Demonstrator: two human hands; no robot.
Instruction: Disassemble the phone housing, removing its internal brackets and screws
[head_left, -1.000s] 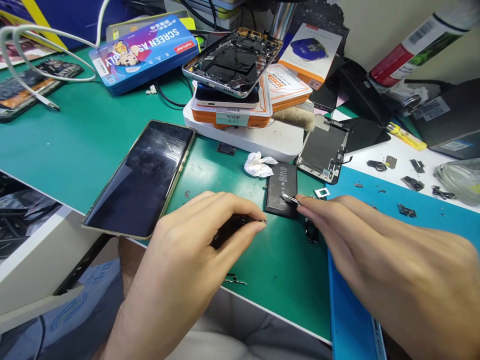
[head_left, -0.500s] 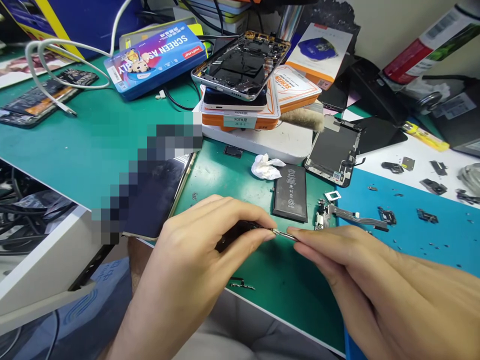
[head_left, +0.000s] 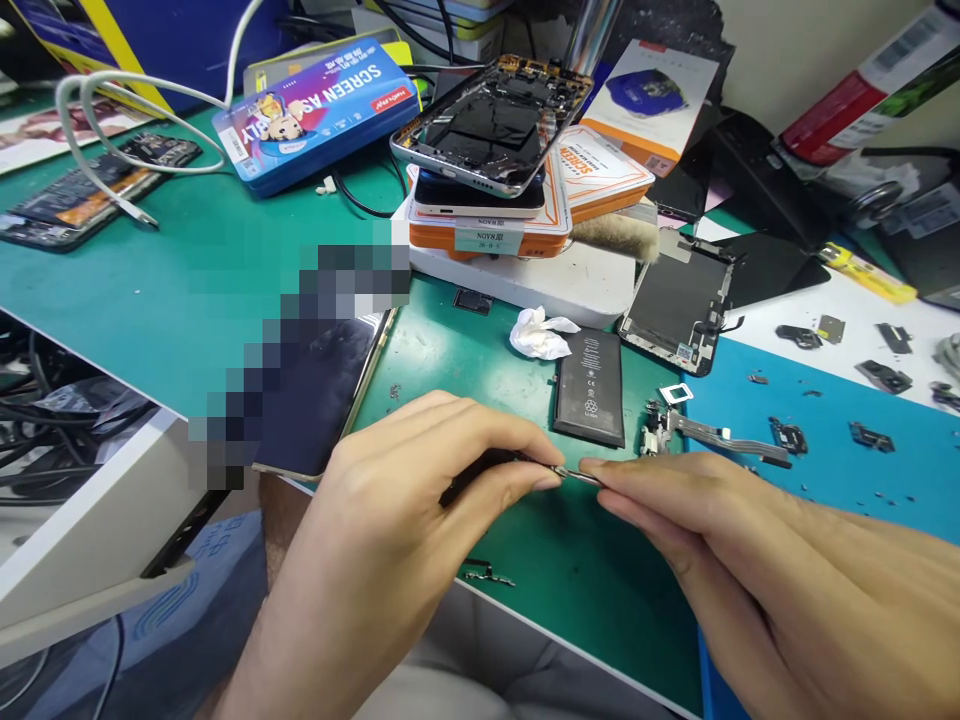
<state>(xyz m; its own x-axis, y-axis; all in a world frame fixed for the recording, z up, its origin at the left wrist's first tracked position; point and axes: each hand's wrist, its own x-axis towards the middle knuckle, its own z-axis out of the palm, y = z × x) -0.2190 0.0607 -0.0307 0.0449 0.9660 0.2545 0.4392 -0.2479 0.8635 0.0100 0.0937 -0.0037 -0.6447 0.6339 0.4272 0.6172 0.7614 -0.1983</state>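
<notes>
A slim, dark component (head_left: pixel 559 470) is positioned above the green surface (head_left: pixel 600 610), near its front edge. The left hand (head_left: pixel 431 490) is clamped on the component between thumb and index finger; most of its body is hidden by the fingers. The right hand (head_left: pixel 720 540) is clamped on a thin, bright metal tool (head_left: pixel 585 478), whose narrow tip meets the exposed end of the component. The two hands are close together but not touching.

A flat, matte black, rectangular battery (head_left: pixel 590 390) lies just beyond the fingertips, with crumpled white tissue (head_left: pixel 541 335) against its upper left corner. To its right are a ribbon-like grey flex cable (head_left: pixel 724 438) and a small, white square frame (head_left: pixel 676 393). A slender metal strip (head_left: pixel 489 576) lies near the front edge.

A smooth blue mat (head_left: pixel 825 400) at the right carries small dark parts. At the left lies a glossy, dark phone (head_left: pixel 322 410), partly pixelated. Farther back, an opened phone chassis (head_left: pixel 491 125) with a silvery rim tops a stack of orange-and-white boxes (head_left: pixel 487 240).
</notes>
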